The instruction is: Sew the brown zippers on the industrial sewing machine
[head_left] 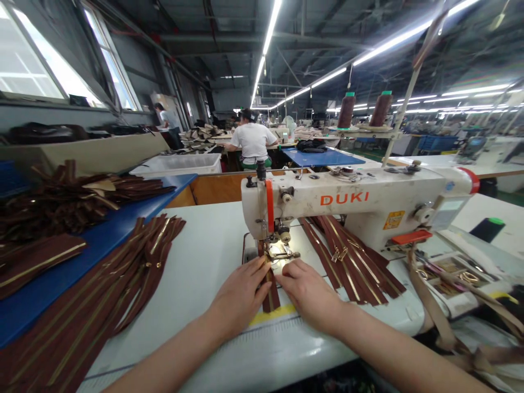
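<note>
A brown zipper strip (270, 301) lies under the needle area of a white DUKI sewing machine (303, 197), its near end toward me. My left hand (241, 295) is closed on the strip's left side, fingertips close to the lit presser foot (262, 248). At the strip's right edge, my right hand (309, 292) has its fingers curled and pinched together; what lies between them is hidden. Brown zippers with gold teeth (352, 267) fan out under the machine arm. A larger bundle of zippers (110, 289) hangs over the table's left side.
A blue board (102, 229) on the left carries a heap of brown zippers (61, 202). To the right sit a parts tray (450, 278) with metal rings and a beige strap (429, 300). Thread cones (346, 111) stand behind the machine. A co-worker (251, 139) sits ahead.
</note>
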Demonstrator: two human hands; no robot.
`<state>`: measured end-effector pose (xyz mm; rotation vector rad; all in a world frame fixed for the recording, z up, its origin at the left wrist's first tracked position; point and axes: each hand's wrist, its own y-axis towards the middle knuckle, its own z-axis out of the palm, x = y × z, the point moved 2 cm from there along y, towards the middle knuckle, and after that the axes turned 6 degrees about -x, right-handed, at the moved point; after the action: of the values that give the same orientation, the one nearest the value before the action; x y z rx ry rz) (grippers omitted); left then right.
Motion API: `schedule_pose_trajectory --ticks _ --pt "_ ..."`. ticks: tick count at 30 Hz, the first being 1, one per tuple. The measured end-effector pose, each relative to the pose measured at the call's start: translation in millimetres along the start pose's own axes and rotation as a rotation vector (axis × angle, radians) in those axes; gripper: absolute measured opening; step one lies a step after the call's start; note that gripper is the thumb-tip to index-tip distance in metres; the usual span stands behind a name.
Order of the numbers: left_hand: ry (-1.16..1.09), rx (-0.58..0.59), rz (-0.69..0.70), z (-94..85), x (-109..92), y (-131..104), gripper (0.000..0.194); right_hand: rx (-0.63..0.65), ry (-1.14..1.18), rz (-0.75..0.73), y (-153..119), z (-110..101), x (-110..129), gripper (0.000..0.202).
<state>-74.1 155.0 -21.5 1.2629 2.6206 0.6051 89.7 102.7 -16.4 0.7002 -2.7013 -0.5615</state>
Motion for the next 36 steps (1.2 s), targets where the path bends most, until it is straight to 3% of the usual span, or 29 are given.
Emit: schedule_pose_trajectory --ticks 4,9,25,36 --pt "0.034 -0.008 0.044 -12.5 -24 -20 0.032 0.017 0.038 0.057 -14 -5 15 0.013" --pt "0.038 -0.073 0.119 -20.3 -44 -37 0.031 -0.075 0.173 0.186 -28 -4 27 0.016" --pt "-0.027 -0.053 0.171 -28.0 -42 -35 0.03 -0.109 0.221 0.164 -31 -4 32 0.02" --pt "-0.145 -0.048 0.193 -33.3 -34 -39 0.031 -0.033 0.105 0.057 -31 -1 29 0.013"
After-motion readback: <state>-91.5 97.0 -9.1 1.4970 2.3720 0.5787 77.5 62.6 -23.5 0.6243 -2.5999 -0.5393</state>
